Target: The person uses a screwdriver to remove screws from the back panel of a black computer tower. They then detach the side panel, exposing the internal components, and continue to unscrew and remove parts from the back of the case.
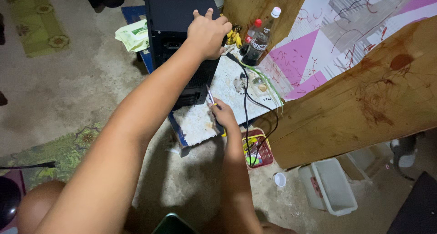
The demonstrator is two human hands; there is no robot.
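The left hand [208,33] grips the black computer case [180,38] top, steadying it; beside the case, the right hand [223,114] pinches a screwdriver [210,97], seemingly mid-unscrewing.

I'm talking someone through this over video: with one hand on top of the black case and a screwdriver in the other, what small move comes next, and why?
Probably bring the screwdriver tip up to the rear panel of the black computer case. The left hand already grips and steadies the case's top edge, while the right hand holds the tool just beside the panel, not yet touching it.

Two dark soda bottles [255,42] stand by a wooden board [364,97]; a white tub [334,188] (empty-looking) sits on the concrete floor [91,79].
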